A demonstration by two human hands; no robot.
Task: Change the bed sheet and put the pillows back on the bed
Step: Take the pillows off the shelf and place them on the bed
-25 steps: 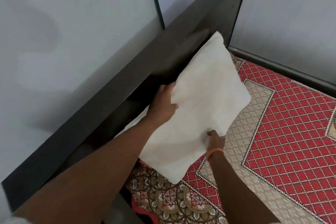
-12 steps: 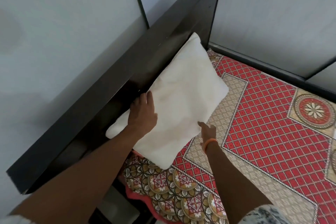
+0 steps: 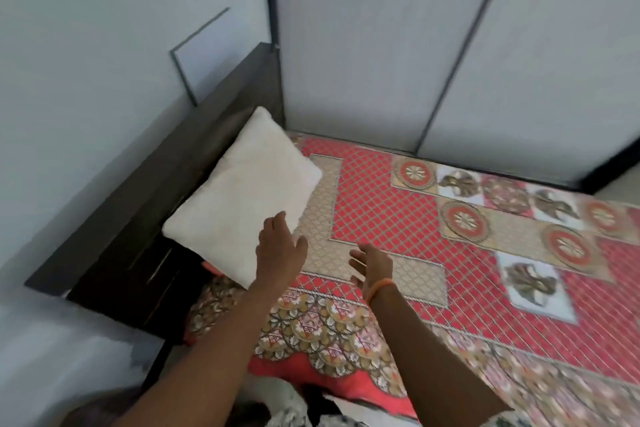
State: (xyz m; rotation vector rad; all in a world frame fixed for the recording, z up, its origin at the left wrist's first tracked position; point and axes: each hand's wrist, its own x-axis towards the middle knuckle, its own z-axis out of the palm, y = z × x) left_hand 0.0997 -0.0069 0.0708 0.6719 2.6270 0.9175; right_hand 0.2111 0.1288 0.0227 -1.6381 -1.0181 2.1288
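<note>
White pillow (image 3: 242, 198): lies tilted against the dark headboard (image 3: 145, 204), its lower corner on the red patterned bed sheet (image 3: 398, 229), just beyond and left of the left fingertips. Left hand (image 3: 278, 251): fingers straight and spread, nothing held, over the pillow's near edge (contact cannot be told). Right hand (image 3: 372, 267): fingers loosely extended, empty, above the beige border of the sheet, apart from the pillow; orange band (image 3: 379, 288) at the wrist. Surroundings: grey wall (image 3: 86, 62) behind the headboard with a thin framed panel (image 3: 204, 55); pale wardrobe doors (image 3: 398, 45) beyond the fingers, closing off the bed's far side.
</note>
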